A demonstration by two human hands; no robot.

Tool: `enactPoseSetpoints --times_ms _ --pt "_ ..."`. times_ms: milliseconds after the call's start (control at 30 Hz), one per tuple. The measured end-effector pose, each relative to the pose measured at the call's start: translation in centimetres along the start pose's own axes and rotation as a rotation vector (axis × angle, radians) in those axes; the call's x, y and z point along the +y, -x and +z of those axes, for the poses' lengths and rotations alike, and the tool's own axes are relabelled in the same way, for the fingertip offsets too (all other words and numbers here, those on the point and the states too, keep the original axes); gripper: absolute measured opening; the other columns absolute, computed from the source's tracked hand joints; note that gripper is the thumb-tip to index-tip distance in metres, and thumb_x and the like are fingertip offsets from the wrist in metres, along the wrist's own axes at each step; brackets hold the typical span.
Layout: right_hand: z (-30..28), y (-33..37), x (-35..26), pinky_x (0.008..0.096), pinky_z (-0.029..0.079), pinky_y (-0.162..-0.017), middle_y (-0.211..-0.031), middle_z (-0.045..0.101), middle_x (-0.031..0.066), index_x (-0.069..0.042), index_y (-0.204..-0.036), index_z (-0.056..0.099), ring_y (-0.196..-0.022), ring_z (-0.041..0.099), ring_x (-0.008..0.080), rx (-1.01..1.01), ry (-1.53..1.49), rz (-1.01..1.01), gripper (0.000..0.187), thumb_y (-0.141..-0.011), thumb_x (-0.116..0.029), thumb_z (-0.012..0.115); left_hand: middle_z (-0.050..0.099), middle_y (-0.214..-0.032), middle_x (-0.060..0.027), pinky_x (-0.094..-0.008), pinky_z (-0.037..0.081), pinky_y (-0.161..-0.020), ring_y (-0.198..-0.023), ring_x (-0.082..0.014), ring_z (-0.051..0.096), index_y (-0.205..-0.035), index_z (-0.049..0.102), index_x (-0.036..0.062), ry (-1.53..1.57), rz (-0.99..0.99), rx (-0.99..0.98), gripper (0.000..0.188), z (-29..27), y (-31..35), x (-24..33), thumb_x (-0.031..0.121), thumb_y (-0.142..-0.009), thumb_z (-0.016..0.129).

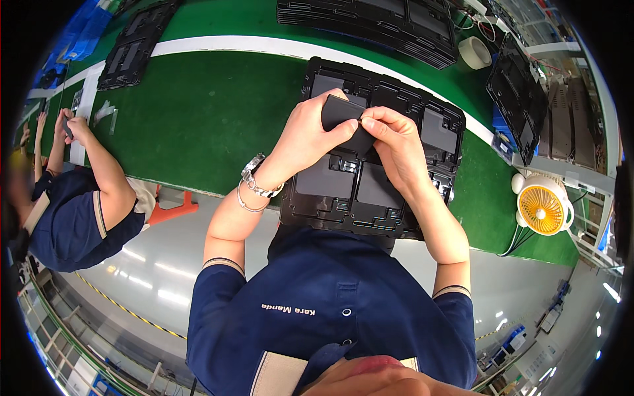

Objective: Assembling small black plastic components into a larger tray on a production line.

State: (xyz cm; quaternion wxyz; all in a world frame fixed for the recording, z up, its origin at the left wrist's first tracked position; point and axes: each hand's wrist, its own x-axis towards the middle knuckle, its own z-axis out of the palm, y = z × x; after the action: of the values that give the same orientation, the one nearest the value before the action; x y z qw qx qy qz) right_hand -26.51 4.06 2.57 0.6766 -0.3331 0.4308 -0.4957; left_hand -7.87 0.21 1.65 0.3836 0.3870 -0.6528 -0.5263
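Note:
My left hand (312, 131) grips a flat black rectangular piece (343, 111), thumb across its face and fingers behind it. At the piece's right edge, the thumb and forefinger of my right hand (398, 140) are pinched together; whatever lies between the fingertips is too small to make out. Both hands are above a black moulded plastic tray (309, 206) at the near edge of the green table. Similar dark flat pieces (327, 181) lie in several of the tray's compartments. My hands and the held piece hide part of the tray's middle.
A stack of black trays (376, 30) sits behind, beside a tape roll (474, 53). Another tray (518, 99) leans at the right, above a white fan with yellow blades (541, 210). At far left stand another tray (132, 49) and a co-worker (79, 211) handling a dark piece.

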Motion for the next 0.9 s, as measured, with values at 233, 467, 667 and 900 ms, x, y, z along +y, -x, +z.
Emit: enactPoseSetpoints --times_ms 233,467,667,900 --pt "0.6 0.3 0.2 0.0228 0.046 -0.084 -0.093 0.068 0.0011 0.0 -0.097 0.071 -0.088 0.06 0.0069 0.038 0.088 -0.099 0.007 -0.091 -0.004 0.068 0.054 -0.068 -0.0045 -0.0311 0.045 -0.061 -0.061 -0.0158 0.052 -0.086 0.057 0.003 0.013 0.006 0.013 0.023 0.1 0.0 -0.1 0.02 -0.083 0.071" --pt "0.8 0.4 0.8 0.0231 0.047 -0.084 -0.094 0.068 0.0005 0.0 -0.097 0.071 -0.086 0.06 0.0063 0.034 0.148 -0.232 0.007 -0.091 -0.002 0.068 0.053 -0.068 -0.0024 -0.0299 0.044 -0.062 -0.063 -0.0129 0.051 -0.086 0.058 0.0036 0.036 -0.014 0.008 0.021 0.1 0.1 -0.1 0.019 -0.083 0.071" --pt "0.7 -0.1 -2.1 0.0218 0.048 -0.078 -0.088 0.068 0.0007 0.001 -0.101 0.068 -0.084 0.06 0.0047 -0.017 0.401 -0.162 0.014 -0.092 -0.01 0.069 0.054 -0.072 -0.0008 -0.0284 0.044 -0.063 -0.067 -0.0102 0.05 -0.088 0.059 0.0025 0.111 0.026 0.011 0.021 -0.1 0.2 -0.1 0.02 -0.087 0.07" --pt "-2.0 0.2 -4.8 0.0256 0.041 -0.057 -0.068 0.055 0.0004 0.001 -0.101 0.067 -0.062 0.048 0.0072 -0.015 0.963 -0.192 0.017 -0.092 -0.014 0.067 0.063 -0.092 -0.0021 -0.027 0.049 -0.072 -0.086 -0.0114 0.06 -0.104 0.062 0.0032 0.16 0.074 0.061 0.02 0.0 -0.4 -0.9 0.02 -0.094 0.068"
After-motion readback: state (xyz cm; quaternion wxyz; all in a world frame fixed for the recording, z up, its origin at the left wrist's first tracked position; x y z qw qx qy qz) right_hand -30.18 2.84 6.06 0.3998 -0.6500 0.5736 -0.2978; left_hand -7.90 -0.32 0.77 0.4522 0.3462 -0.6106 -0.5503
